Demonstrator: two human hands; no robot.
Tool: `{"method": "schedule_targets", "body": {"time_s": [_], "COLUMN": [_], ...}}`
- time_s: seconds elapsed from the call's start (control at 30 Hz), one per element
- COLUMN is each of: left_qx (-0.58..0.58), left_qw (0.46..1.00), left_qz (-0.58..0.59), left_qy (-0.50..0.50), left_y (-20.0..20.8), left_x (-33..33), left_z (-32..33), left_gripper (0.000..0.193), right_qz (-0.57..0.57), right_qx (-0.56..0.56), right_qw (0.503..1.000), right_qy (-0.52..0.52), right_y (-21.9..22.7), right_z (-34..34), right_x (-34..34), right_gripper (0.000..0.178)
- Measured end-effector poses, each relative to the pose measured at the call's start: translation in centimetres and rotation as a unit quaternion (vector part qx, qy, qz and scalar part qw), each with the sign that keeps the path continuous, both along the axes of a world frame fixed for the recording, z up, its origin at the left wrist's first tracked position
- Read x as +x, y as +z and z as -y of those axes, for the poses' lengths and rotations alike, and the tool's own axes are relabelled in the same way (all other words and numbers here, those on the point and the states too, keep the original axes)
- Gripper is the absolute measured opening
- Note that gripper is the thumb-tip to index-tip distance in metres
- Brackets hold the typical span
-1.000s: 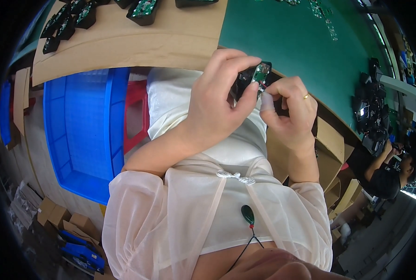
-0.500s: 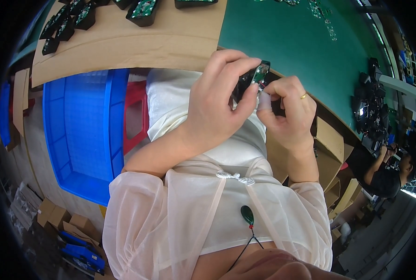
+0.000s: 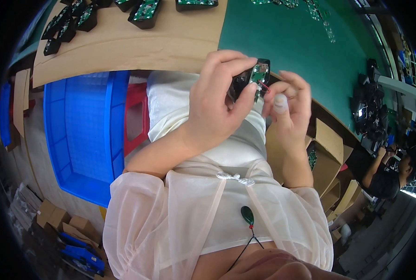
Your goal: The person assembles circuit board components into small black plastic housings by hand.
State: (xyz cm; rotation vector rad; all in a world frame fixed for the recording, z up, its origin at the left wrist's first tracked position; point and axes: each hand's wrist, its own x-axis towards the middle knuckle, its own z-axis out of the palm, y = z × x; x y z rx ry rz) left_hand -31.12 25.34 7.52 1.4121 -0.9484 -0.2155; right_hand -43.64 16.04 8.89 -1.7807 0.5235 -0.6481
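"Head view: anything changed?"

"Yes. Right hand (image 3: 293, 108) now eased out of its pinch, loosely half-curled, thumb swung apart, apparently gripping nothing; red wire (image 3: 264, 86) in plainer sight, contact with it unclear."

"And left hand (image 3: 211, 98)?"

"Little shifted: curled firmly round black housing (image 3: 239, 84), near green table (image 3: 301, 51)'s edge, circuit board (image 3: 260, 71) exposed."

"Meaning?"

"Probably a break in handling the wire; connection too small to judge."
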Motion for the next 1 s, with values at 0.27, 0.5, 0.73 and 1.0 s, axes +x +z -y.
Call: {"method": "schedule_targets", "body": {"time_s": [0.27,0.5,0.73,1.0], "left_qx": [-0.013,-0.034,-0.016,0.156], "left_qw": [0.998,0.989,0.984,0.948], "left_qz": [0.063,0.14,-0.158,-0.202], "left_qy": [-0.01,0.035,-0.08,-0.189], "left_y": [-0.1,-0.9,-1.3,-1.1], "left_x": [-0.7,-0.4,-0.2,1.5], "left_z": [0.2,0.9,-0.5,-2.0], "left_gripper": [0.026,0.027,0.033,0.037], "right_qz": [-0.008,0.065,0.078,0.089], "right_qx": [0.3,0.26,0.282,0.024], "right_qw": [0.954,0.961,0.956,0.996], "right_qy": [0.001,-0.062,-0.024,0.0], "right_y": [0.3,-0.8,-0.7,-0.6], "right_z": [-1.3,-1.7,-1.3,-1.0], "right_x": [0.3,2.0,1.7,-0.6], "right_gripper": [0.035,0.028,0.037,0.027]}}
